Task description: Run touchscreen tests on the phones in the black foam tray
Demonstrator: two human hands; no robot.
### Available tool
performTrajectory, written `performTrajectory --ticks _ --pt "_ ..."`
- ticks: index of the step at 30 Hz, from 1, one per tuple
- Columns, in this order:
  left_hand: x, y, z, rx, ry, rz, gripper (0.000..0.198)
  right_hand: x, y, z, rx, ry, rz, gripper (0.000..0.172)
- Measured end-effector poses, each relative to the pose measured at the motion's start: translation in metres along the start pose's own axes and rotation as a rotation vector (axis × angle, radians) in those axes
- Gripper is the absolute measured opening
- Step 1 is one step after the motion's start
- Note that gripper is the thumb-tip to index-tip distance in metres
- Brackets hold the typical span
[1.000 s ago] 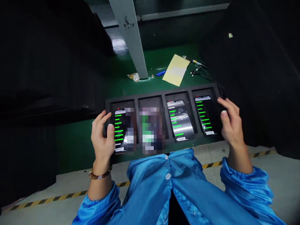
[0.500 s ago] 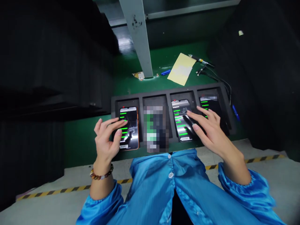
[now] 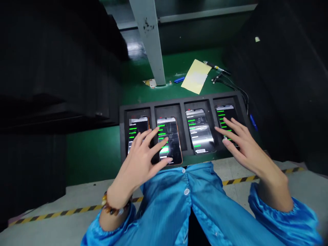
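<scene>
Several lit smartphones lie in the slots of a black foam tray (image 3: 181, 133), their dark screens showing rows of green text. My left hand (image 3: 142, 155), fingers spread, is over the second phone (image 3: 173, 131) from the left, its thumb near that screen's lower end. The back of this hand partly covers the leftmost phone (image 3: 138, 127). My right hand (image 3: 242, 141) reaches with parted fingers over the rightmost phone (image 3: 227, 112). Between the hands, the third phone (image 3: 201, 133) lies uncovered. Neither hand grips anything; whether the fingertips touch glass is hard to tell.
Behind the tray, a yellow paper (image 3: 196, 77) lies on the green tabletop (image 3: 92, 147) beside a pen (image 3: 216, 67), black cables (image 3: 230, 83) and a blue piece (image 3: 179, 79). A grey metal post (image 3: 151, 44) rises there. Dark stacks flank both sides.
My left hand has moved right from the leftmost phone to the second one. My right hand has shifted right from the third phone to the rightmost. Some text lines on the screens differ.
</scene>
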State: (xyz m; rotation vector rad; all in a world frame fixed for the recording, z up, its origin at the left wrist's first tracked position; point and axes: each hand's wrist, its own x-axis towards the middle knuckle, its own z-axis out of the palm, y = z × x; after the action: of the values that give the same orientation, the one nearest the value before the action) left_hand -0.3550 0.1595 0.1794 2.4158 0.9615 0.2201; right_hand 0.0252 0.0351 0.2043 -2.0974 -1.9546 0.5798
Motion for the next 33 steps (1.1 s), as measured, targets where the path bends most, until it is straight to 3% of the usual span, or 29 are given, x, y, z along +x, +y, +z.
performTrajectory --ticks 2,4,7,10,13,16,19,21,23,25,29,31,33 --pt "-0.013 0.003 -0.018 -0.066 -0.097 0.027 0.047 -0.015 -0.002 -0.013 0.046 -0.08 -0.008 0.045" --pt "-0.026 0.003 -0.037 -0.161 -0.178 0.073 0.042 -0.028 -0.005 -0.027 0.119 -0.061 -0.015 0.042" --pt "-0.039 -0.008 -0.049 -0.219 -0.085 0.049 0.042 -0.036 -0.004 -0.035 0.176 0.079 -0.01 0.042" --pt "-0.043 -0.032 -0.039 -0.078 0.081 -0.054 0.04 -0.031 0.007 -0.025 0.088 0.12 0.019 0.041" --pt "-0.039 -0.058 -0.02 0.071 0.163 -0.135 0.04 -0.014 0.022 -0.01 0.037 0.127 0.033 0.041" --pt "-0.03 -0.067 -0.009 0.197 0.268 -0.201 0.05 0.004 0.026 -0.003 -0.049 0.214 0.05 0.048" --pt "-0.019 -0.05 -0.005 0.17 0.292 -0.105 0.052 0.013 0.009 -0.003 -0.015 0.202 -0.065 0.05" --pt "-0.01 -0.029 0.0 0.082 0.211 0.03 0.045 0.016 -0.01 0.001 0.067 0.093 -0.214 0.045" --pt "0.003 -0.008 0.007 0.054 0.099 0.068 0.044 0.022 -0.029 0.011 0.056 -0.019 -0.294 0.041" --pt "0.02 0.006 0.015 0.099 0.045 -0.002 0.05 0.035 -0.041 0.021 -0.044 -0.059 -0.266 0.043" --pt "0.043 0.011 0.013 0.172 0.114 -0.116 0.056 0.06 -0.041 0.018 -0.191 0.082 -0.132 0.05" --pt "0.035 0.007 0.002 0.163 0.162 -0.129 0.056 0.053 -0.035 0.006 -0.184 0.137 -0.101 0.051" --pt "0.017 0.004 -0.007 0.132 0.153 -0.121 0.053 0.033 -0.03 -0.004 -0.15 0.107 -0.102 0.051"
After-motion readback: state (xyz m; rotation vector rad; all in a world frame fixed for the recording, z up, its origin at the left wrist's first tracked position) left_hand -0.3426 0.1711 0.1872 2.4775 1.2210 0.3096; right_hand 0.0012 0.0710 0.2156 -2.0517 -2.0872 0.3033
